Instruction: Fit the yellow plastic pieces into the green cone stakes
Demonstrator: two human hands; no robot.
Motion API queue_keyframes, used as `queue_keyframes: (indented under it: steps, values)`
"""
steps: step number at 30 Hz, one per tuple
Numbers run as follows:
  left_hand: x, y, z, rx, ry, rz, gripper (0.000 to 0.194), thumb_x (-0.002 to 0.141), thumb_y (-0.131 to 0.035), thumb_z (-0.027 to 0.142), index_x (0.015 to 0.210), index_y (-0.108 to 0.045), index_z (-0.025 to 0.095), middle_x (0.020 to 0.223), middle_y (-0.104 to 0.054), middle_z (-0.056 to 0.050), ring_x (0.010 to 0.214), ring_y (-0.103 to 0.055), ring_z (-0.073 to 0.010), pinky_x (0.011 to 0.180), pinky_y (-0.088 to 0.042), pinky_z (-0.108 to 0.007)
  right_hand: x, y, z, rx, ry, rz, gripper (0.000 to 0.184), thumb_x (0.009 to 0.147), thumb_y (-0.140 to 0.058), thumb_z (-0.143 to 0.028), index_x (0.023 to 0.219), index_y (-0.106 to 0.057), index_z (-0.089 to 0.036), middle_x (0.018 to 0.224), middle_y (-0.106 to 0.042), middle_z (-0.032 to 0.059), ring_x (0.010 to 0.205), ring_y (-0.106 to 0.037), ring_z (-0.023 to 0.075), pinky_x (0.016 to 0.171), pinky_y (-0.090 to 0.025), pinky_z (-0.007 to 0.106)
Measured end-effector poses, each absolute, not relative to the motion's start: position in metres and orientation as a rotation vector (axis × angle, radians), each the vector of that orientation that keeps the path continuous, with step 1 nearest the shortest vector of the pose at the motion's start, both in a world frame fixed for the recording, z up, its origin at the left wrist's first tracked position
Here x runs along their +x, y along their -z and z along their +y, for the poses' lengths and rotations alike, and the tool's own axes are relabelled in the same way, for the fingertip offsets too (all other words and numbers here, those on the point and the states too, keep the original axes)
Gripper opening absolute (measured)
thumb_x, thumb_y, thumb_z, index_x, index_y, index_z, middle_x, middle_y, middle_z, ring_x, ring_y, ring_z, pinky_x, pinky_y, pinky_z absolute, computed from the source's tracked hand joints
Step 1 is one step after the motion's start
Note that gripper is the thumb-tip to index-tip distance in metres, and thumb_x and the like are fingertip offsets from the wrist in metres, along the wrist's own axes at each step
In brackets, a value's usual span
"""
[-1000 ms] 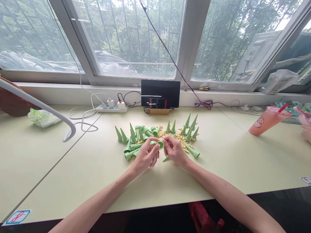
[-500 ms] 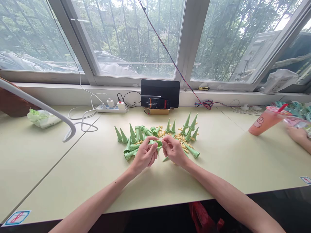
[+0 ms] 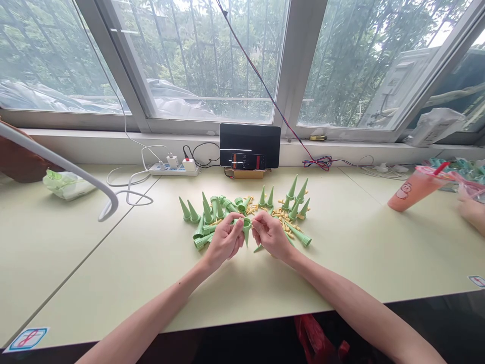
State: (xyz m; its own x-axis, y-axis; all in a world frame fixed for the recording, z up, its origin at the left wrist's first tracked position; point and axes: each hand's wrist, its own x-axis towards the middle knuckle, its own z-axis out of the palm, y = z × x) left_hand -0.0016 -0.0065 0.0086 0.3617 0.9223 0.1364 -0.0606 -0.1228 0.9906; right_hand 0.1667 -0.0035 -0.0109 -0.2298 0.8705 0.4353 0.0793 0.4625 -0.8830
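Between my two hands is a green plastic cone (image 3: 246,230), wide mouth up and tip pointing down. My left hand (image 3: 223,241) pinches its rim from the left with fingers closed. From the right, my right hand (image 3: 270,234) pinches at the same rim; whether it also holds a small part I cannot make out. Behind the hands lies a heap of green cones (image 3: 212,215), some upright, some lying flat. More upright cones (image 3: 295,198) stand at the right among several small yellow pieces (image 3: 282,217).
A phone (image 3: 248,162) leans on a black stand (image 3: 250,145) by the window. A power strip (image 3: 174,169) with white cables sits left of it. A pink drink cup (image 3: 416,189) and another person's hand (image 3: 472,208) are at the far right. A white tube (image 3: 64,167) curves in from the left.
The cone has turned from mouth facing me to mouth up with tip down. The other person's hand at the right edge has shifted about.
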Motion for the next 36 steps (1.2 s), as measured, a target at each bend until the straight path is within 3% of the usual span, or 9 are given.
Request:
queue_keyframes:
  steps: [8,18,36]
  values:
    - [-0.0018,-0.0080,-0.0037,1.344,-1.018,0.911,0.044,0.090,-0.049,0.064,0.091,-0.046,0.020,0.037,-0.047,0.009,0.023,-0.029,-0.0044,0.028,-0.014,-0.013,0.1662,0.0115,-0.0032,-0.848,-0.894,-1.700,0.023,0.098,-0.048,-0.037,0.082,-0.046,-0.021,0.062,-0.055,-0.0037,0.044,-0.050,0.0092,0.046,-0.039,0.023]
    - [-0.0007,-0.0083,0.0019,1.105,-0.949,0.922,0.055,0.076,-0.062,0.072,0.087,-0.048,0.020,0.041,-0.043,0.012,0.021,-0.023,-0.0030,0.023,-0.016,-0.014,0.1647,0.0117,-0.0047,-0.912,-0.810,-1.725,0.022,0.096,-0.050,-0.035,0.080,-0.047,-0.021,0.066,-0.059,-0.0017,0.049,-0.050,0.0099,0.048,-0.040,0.022]
    - [-0.0003,-0.0097,0.0018,1.260,-0.964,0.989,0.054,0.082,-0.054,0.071,0.072,-0.045,0.019,0.040,-0.043,0.008,0.025,-0.027,-0.0037,0.024,-0.018,-0.014,0.1650,0.0149,-0.0047,-0.902,-0.664,-1.801,0.021,0.098,-0.046,-0.034,0.082,-0.049,-0.021,0.067,-0.056,-0.0021,0.053,-0.049,0.0102,0.053,-0.040,0.023]
